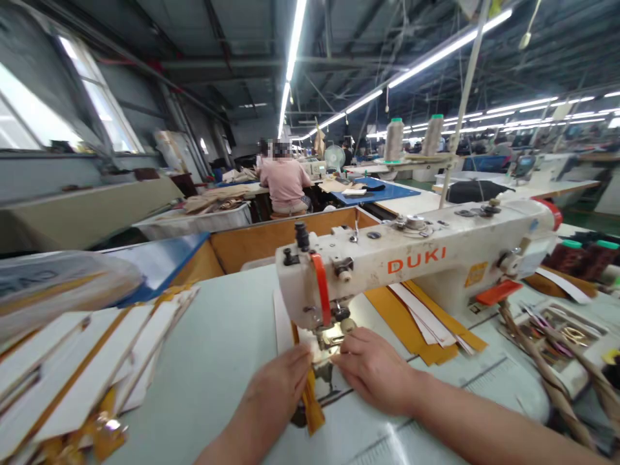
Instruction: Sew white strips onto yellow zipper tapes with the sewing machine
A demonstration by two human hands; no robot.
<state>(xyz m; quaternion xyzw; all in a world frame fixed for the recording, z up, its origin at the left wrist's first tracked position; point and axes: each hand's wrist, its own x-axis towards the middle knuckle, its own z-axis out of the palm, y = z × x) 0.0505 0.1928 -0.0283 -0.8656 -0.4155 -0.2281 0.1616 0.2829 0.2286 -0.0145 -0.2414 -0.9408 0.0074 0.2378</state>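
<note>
In front of me stands a white sewing machine (368,265) marked DUKI, its lamp lighting the presser foot area (332,337). A mustard-yellow strip (314,407) with a white piece along it runs lengthwise beneath the machine head. My left hand (281,381) is closed on this strip just left of the presser foot, fingers pressed together. To the right, my right hand (375,371) has its fingers curled, with the tips close to the needle. Whatever its fingertips pinch is hidden.
Stacked white-and-mustard strips (97,361) lie on the left. More mustard pieces (411,323) rest under the machine arm. A tray of small tools (562,342) sits at right, beside cloth-wrapped rods. Behind the machine is a wooden-sided bin (252,242); a person in pink (285,181) sits farther back.
</note>
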